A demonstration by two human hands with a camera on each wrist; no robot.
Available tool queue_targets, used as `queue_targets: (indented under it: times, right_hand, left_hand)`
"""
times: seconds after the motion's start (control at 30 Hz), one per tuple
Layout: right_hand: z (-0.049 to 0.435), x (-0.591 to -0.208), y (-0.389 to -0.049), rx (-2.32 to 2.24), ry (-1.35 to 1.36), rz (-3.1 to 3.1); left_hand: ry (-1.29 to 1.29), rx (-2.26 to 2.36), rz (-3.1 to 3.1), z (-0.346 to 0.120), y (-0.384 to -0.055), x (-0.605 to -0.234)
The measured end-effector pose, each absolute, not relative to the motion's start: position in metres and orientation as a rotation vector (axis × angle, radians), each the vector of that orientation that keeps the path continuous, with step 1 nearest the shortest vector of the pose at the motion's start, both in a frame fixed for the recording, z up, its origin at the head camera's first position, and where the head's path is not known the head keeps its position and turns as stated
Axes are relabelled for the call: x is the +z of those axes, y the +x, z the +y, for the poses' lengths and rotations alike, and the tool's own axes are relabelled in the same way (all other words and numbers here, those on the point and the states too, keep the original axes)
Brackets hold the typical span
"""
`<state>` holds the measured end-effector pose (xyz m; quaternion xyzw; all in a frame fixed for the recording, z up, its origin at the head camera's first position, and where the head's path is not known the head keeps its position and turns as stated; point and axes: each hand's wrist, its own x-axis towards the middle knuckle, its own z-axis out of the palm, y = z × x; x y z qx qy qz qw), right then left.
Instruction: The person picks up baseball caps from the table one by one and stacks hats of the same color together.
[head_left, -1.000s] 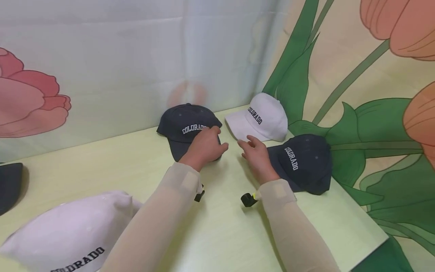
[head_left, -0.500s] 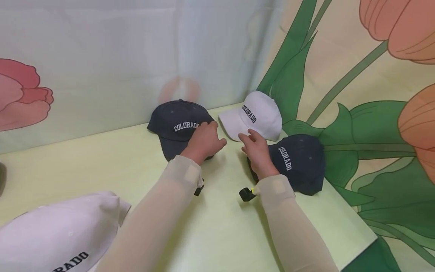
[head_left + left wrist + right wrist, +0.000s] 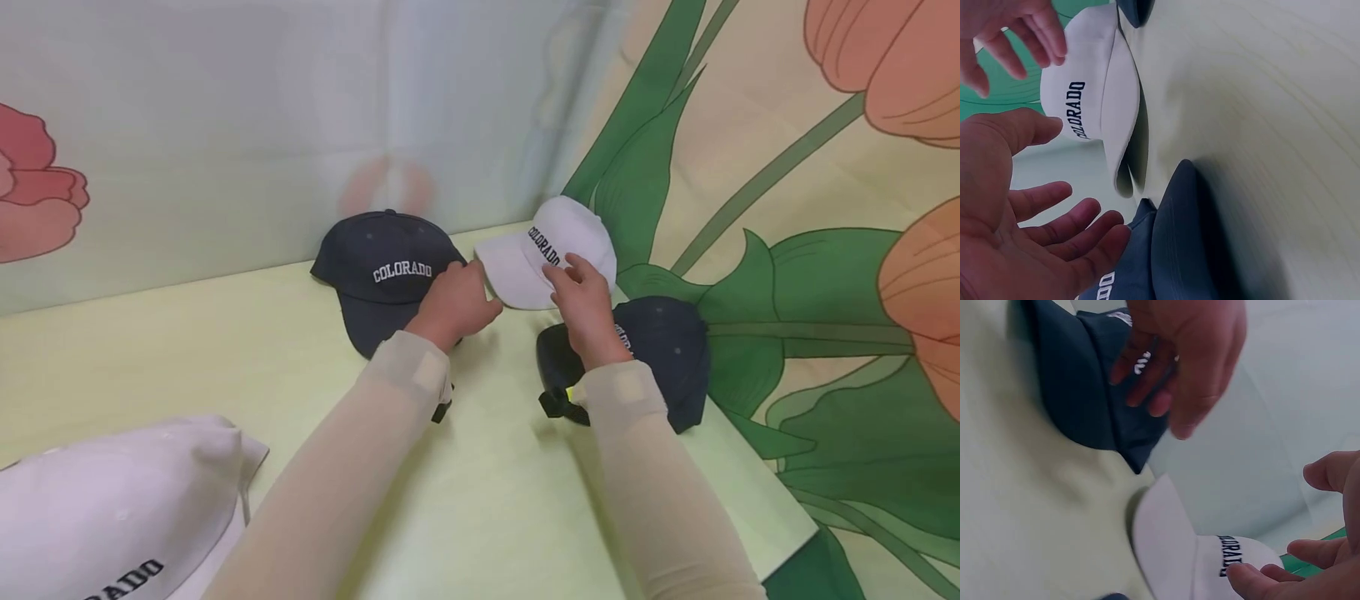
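Observation:
My left hand (image 3: 456,304) hovers in front of the right side of a dark navy cap (image 3: 397,258) with white COLORADO lettering. In the left wrist view its fingers (image 3: 1079,234) are loosely spread and hold nothing. The right hand (image 3: 585,304) is raised before a white cap (image 3: 506,265) with black COLORADO lettering, partly covering it. Its fingers (image 3: 1316,553) are parted in the right wrist view, with nothing between them. Behind the right hand and wrist sits a second navy cap (image 3: 667,358), its lettering mostly hidden.
Another white cap (image 3: 127,500) lies at the near left, cut off by the frame edge. All the caps rest on a pale yellow-green table (image 3: 480,492). Cloth with printed flowers (image 3: 795,250) hangs behind and at the right; the table's right corner lies near it.
The right hand has moved slightly up and right, toward the white cap. The left hand stays by the navy cap. The view has shifted, so the far-left dark cap has left the frame.

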<state>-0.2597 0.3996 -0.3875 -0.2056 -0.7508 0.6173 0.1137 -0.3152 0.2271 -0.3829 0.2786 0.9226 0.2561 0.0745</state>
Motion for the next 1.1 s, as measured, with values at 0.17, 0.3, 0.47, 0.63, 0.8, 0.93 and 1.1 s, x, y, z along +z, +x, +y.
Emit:
queue_targets:
  times: [0.17,0.3,0.47,0.63,0.8,0.93,1.1]
  right_hand:
    - [0.412,-0.38,-0.266,1.747,-0.633,-2.233]
    - [0.419,-0.377,-0.271,1.715,-0.653,-2.236]
    - [0.431,-0.373,-0.276,1.677,-0.656,-2.243]
    - [0.439,-0.367,-0.281,1.65,-0.652,-2.258]
    - [0.443,-0.361,-0.284,1.571,-0.697,-2.312]
    - [0.447,-0.358,-0.29,1.492,-0.705,-2.359]
    - [0.455,-0.354,-0.297,1.369,-0.681,-2.394]
  left_hand:
    - [0.828,0.765,2.766,0.233,-0.32,-0.388]
    - [0.807,0.784,2.762,0.238,-0.322,-0.397]
    - [0.777,0.835,2.766,0.248,-0.327,-0.406]
    - [0.749,0.838,2.786,0.257,-0.33,-0.408]
    - [0.699,0.849,2.801,0.261,-0.329,-0.411]
    - [0.651,0.889,2.806,0.261,-0.329,-0.415]
    - [0.596,0.98,2.772,0.261,-0.331,-0.417]
